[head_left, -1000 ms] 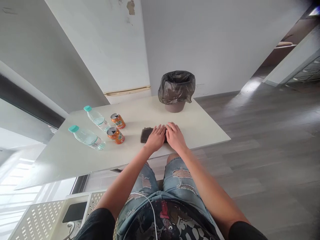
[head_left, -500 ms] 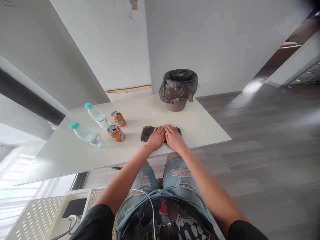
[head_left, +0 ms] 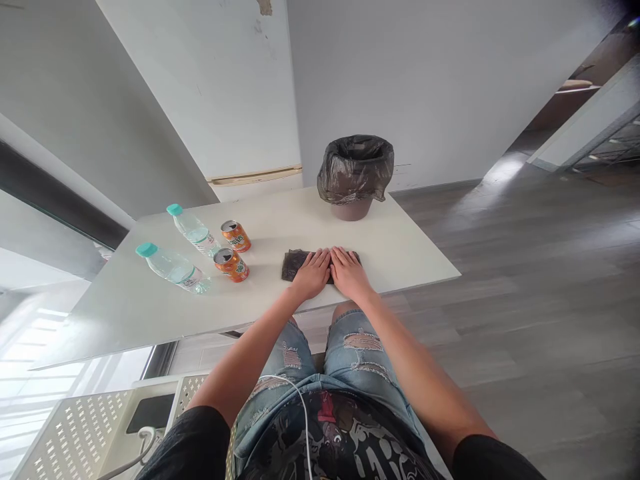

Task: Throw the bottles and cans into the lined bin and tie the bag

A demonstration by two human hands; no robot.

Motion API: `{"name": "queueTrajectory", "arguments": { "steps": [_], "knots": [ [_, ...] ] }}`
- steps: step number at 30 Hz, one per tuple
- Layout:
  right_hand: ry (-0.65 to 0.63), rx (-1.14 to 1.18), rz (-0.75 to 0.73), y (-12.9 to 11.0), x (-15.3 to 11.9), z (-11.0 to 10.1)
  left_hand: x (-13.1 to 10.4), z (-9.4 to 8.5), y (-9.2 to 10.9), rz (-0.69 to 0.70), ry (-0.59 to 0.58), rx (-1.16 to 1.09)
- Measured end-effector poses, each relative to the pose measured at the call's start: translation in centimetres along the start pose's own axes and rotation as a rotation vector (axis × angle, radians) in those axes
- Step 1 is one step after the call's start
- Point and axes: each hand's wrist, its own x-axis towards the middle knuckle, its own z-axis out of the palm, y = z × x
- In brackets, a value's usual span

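On the white table stood the brown bin, its rim covered by a dark liner, its depths too dim to read. Leftward were two clear capped bottles, fill unclear, and two opened orange cans, contents hidden. The folded black bag lay beneath the left hand and right hand, flat and together, its ends showing either side.

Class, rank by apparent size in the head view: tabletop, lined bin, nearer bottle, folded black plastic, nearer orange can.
1. Tabletop
2. Lined bin
3. Nearer bottle
4. Nearer orange can
Unsure: folded black plastic, partly covered by left hand and right hand
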Motion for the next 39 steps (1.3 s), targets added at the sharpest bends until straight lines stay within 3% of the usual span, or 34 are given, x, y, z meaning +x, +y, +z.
{"name": "queueTrajectory", "arguments": {
  "steps": [30, 39],
  "knots": [
    [-0.004, 0.007, 0.032, -0.16, -0.23, -0.03, 0.1, 0.56, -0.36, 0.008, 0.04, -0.008],
    [-0.054, -0.021, 0.118, 0.16, -0.26, -0.34, 0.0, 0.36, -0.27, -0.013, 0.013, -0.005]
  ]
}}
